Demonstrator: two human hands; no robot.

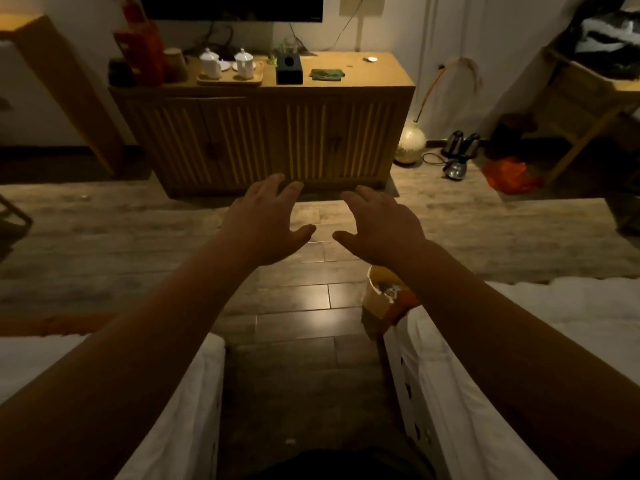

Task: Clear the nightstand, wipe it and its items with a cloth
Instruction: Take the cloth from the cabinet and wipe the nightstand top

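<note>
Reaching out: left hand point(268, 225) and right hand point(379, 226), each grip spread, holding nothing.
Green cloth point(327, 74) on desk point(377, 79) beyond; TV above cut off.

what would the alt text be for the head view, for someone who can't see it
Two bare arms reach forward, left hand and right hand open and empty above a wooden floor between two white beds. Ahead stands a slatted wooden cabinet holding a tray of lidded white cups, a black box and a green cloth.

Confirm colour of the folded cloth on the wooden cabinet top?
Green folded cloth, clearest in the head view.
</note>
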